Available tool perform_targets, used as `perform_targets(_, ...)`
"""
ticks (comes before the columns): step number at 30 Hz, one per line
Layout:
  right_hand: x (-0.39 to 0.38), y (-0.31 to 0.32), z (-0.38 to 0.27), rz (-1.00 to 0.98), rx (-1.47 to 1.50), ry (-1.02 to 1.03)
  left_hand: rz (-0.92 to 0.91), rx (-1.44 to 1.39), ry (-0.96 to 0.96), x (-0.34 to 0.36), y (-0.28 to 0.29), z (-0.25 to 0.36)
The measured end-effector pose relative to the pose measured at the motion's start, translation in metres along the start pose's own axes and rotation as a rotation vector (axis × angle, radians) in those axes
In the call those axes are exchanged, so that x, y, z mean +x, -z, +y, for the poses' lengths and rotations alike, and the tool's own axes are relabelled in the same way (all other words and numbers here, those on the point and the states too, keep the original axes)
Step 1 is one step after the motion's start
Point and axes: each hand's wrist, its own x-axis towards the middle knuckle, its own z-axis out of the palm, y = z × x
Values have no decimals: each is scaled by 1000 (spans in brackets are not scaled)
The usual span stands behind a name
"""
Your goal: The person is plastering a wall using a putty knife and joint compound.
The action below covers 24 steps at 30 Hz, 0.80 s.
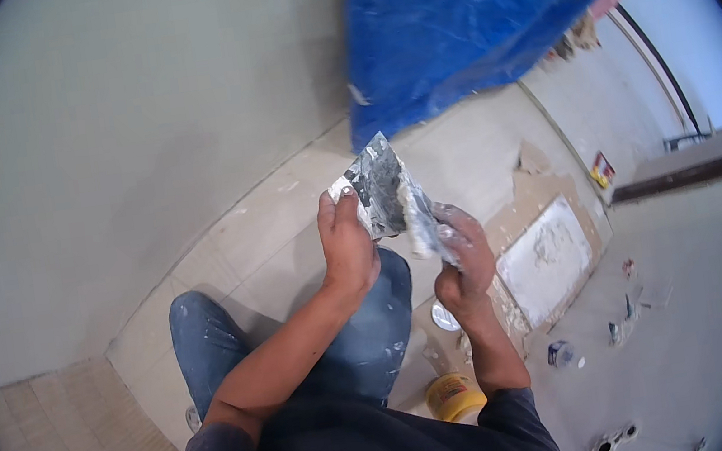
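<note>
In front of me, above my knees, my left hand [348, 250] is closed on a flat metal putty blade [383, 181]. Grey and white paste smears its face, and my thumb presses on the near left edge. Close on its right, my right hand [466, 248] grips a second putty blade [420, 219], which stands at an angle with thick white paste along it. The two blades meet or overlap at the first one's right edge; whether they touch is unclear. White paste also coats the right fingers. Both handles, if any, are hidden.
A blue tarp [479, 14] hangs ahead, beside a plain wall [156, 125] on the left. To the right, a paste-covered white board [544, 265] lies on the floor. A yellow bucket [453, 396] stands near my right elbow, with a white round lid [445, 316] beyond it.
</note>
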Motion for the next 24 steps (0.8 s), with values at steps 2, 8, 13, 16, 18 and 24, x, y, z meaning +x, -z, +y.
perform_targets(2,15,-23,-15,-76,-3,38,33,-28,-38,-5,11,32)
perform_targets(8,57,-92,-55,-445,-171,39,148,-82,-164,-25,66,127)
perform_targets(13,78,-159,-96,-527,-175,191,234,-147,-254,-46,122,195)
perform_targets(16,75,-191,-120,-618,-254,235,267,-239,-319,-67,169,229)
perform_targets(18,72,-200,-127,-724,-345,224,306,-283,-324,-78,193,247)
perform_targets(24,60,-247,-183,-396,1027,-960,266,435,-416,-143,287,299)
